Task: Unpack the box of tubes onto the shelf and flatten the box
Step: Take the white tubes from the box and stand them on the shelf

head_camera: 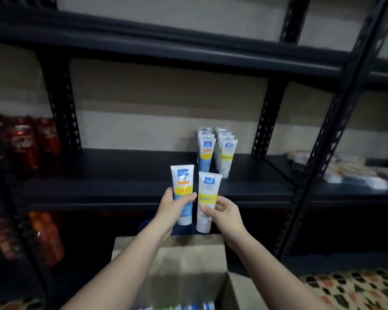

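Note:
My left hand (173,205) grips a blue and white tube (182,182) upright, cap down. My right hand (224,212) grips a white tube with a yellow band (207,193) beside it, also cap down. Both tubes are held just in front of the dark shelf (121,175), above the open cardboard box (188,260). More tubes show inside the box at the bottom edge (188,307). On the shelf behind stand two rows of tubes (217,151), blue ones left, white ones right.
Red drink cans (25,144) stand on the shelf at far left, and orange bottles (45,238) on the shelf below. Wrapped packets (345,168) lie on the shelf to the right. A black upright post (323,142) separates the bays. Patterned floor (354,289) lies at lower right.

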